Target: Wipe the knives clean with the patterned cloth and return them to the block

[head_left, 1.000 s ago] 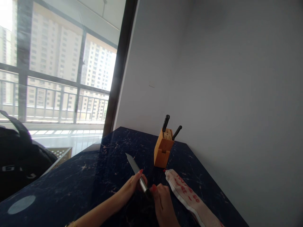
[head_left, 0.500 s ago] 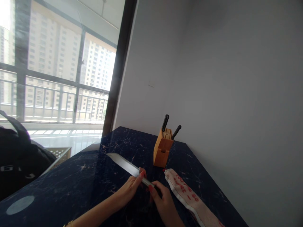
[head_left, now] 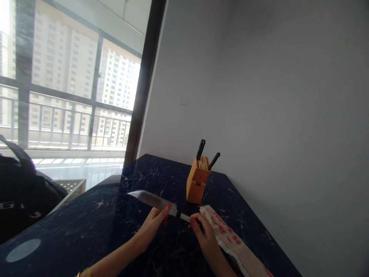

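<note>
A kitchen knife [head_left: 151, 199] with a broad silver blade is held above the dark marbled table, its tip pointing left. My left hand [head_left: 152, 226] is closed on the blade near the handle, thumb on the upper face. My right hand [head_left: 204, 232] pinches the end of the handle, which shows dark near the blade and shiny further back. Beyond the hands a wooden knife block [head_left: 196, 185] stands upright, with two black-handled knives in it. Close to my right hand lies a folded pale cloth [head_left: 227, 234] with red lettering.
The dark blue marbled table [head_left: 95, 215] runs up to the grey wall [head_left: 273, 115]. A pale round patch [head_left: 23, 250] marks its left front. A black bag [head_left: 23, 188] is at the far left, near a perforated tray-like thing [head_left: 69, 186] and large windows.
My left hand has shifted from the handle junction onto the blade. My right hand has moved slightly right, toward the handle's end, and the blade has turned a little, its face now darker.
</note>
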### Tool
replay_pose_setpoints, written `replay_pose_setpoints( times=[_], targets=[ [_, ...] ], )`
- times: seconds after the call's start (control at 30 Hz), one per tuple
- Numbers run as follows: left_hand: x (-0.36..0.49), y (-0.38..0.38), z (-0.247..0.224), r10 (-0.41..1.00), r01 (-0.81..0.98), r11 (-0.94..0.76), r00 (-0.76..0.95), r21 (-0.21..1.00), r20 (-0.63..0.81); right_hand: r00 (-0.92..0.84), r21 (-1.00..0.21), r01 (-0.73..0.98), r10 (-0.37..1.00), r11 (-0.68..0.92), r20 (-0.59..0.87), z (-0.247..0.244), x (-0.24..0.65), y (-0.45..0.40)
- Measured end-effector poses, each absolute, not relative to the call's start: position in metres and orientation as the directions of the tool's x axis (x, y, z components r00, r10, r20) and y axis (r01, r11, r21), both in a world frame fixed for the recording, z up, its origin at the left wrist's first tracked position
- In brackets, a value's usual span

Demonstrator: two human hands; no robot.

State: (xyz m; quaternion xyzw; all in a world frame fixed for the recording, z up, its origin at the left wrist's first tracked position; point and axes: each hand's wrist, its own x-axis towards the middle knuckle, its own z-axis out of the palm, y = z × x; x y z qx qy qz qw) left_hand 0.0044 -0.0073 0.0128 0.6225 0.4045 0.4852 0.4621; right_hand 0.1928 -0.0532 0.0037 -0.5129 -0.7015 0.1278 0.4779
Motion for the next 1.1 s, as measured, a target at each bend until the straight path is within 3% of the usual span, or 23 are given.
replay_pose_setpoints(
  times=[0.17,0.4,0.5,0.63,0.9,1.1],
  targets=[
    [0.005,-0.009,0.012,0.941,0.078,-0.219,0.280,0.973,0.189,-0.027,-0.447,0.795,0.761,0.410,0.648,0.002,0.204,-0.045],
    [0.010,0.002,0.006,0.938,0.311,-0.311,0.253,0.898,0.237,0.063,-0.074,0.997,0.748,-0.018,0.660,-0.009,0.225,-0.035],
    [0.011,0.005,0.002,0.938,0.364,-0.313,0.265,0.877,0.225,0.041,0.038,0.996,0.800,-0.080,0.598,-0.014,0.231,-0.034],
    [0.012,0.004,-0.002,0.939,0.423,-0.307,0.282,0.853,0.198,0.017,0.082,0.994,0.826,-0.077,0.564,-0.021,0.235,-0.031],
    [0.011,0.006,-0.003,0.903,0.457,-0.410,0.324,0.790,0.281,0.070,0.152,0.973,0.852,-0.173,0.519,-0.010,0.231,-0.036],
    [0.011,0.004,-0.004,0.886,0.455,-0.428,0.381,0.781,0.264,0.143,0.156,0.945,0.792,-0.287,0.593,-0.011,0.232,-0.040]
  ],
)
